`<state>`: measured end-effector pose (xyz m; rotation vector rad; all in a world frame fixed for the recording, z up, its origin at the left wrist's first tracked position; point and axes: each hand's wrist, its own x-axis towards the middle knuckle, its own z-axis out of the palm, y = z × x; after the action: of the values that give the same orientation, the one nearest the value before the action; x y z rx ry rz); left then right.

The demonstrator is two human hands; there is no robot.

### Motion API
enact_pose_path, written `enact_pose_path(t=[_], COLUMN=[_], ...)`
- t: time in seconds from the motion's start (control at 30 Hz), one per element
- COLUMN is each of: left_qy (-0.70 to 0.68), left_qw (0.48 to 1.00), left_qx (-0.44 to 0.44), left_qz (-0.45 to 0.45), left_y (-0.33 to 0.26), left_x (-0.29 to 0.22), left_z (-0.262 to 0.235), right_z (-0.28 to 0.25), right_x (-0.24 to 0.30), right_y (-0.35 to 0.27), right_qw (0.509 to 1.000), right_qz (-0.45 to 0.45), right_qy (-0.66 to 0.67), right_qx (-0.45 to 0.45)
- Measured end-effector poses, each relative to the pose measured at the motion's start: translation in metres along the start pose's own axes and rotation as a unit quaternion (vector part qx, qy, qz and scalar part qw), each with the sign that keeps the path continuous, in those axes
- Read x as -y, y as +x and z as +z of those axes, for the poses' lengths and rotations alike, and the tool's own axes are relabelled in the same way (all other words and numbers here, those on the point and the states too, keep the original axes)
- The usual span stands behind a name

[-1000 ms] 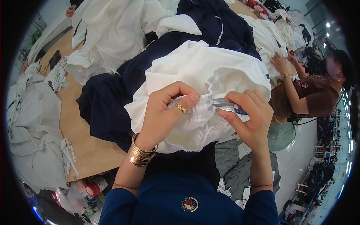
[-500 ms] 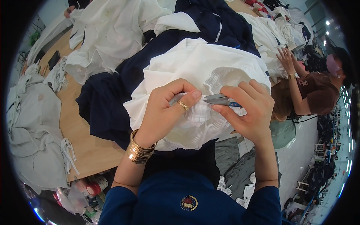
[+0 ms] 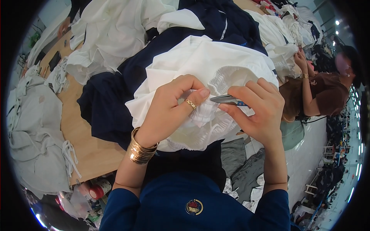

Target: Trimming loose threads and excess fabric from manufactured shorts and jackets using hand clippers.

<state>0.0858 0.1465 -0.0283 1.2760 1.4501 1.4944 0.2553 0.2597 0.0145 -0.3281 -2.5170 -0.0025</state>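
Note:
A white garment (image 3: 169,61) with a gathered elastic waistband lies bunched on dark navy cloth before me. My left hand (image 3: 175,102) pinches the waistband (image 3: 203,114) between thumb and fingers. Thread snips (image 3: 227,99) sit in my right hand (image 3: 256,107), gripped by thumb and forefinger. Their pointed blades aim left, close to my left fingertips at the band. Whether the tips touch the fabric or a thread is too small to tell. My palm and curled fingers hide part of the snips' handle.
Navy garments (image 3: 102,107) and a heap of white clothing (image 3: 108,34) cover the wooden table (image 3: 88,154). Pale grey clothing (image 3: 34,127) lies at the left. A co-worker (image 3: 327,92) handles white cloth at the right. Grey cloth (image 3: 248,173) lies low beside me.
Both my hands stay at the waistband with only slight shifts, and the snips' blades look closer together. The co-worker's hands have lowered onto the white cloth.

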Motion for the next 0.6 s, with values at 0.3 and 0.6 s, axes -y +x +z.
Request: enact_pose_path(t=[0.3, 0.6], left_qy=[0.006, -0.027], left_qw=[1.000, 0.999], left_qx=[-0.024, -0.047], left_qz=[-0.005, -0.005], left_y=[-0.0021, -0.0017], left_x=[0.0054, 0.0006], left_z=[0.0011, 0.0007], right_z=[-0.0009, 0.0028], right_x=[0.0054, 0.0087], right_y=[-0.0032, -0.0069], right_qw=[1.000, 0.999], right_qz=[0.008, 0.017], right_qy=[0.000, -0.011], right_qx=[-0.030, -0.044])
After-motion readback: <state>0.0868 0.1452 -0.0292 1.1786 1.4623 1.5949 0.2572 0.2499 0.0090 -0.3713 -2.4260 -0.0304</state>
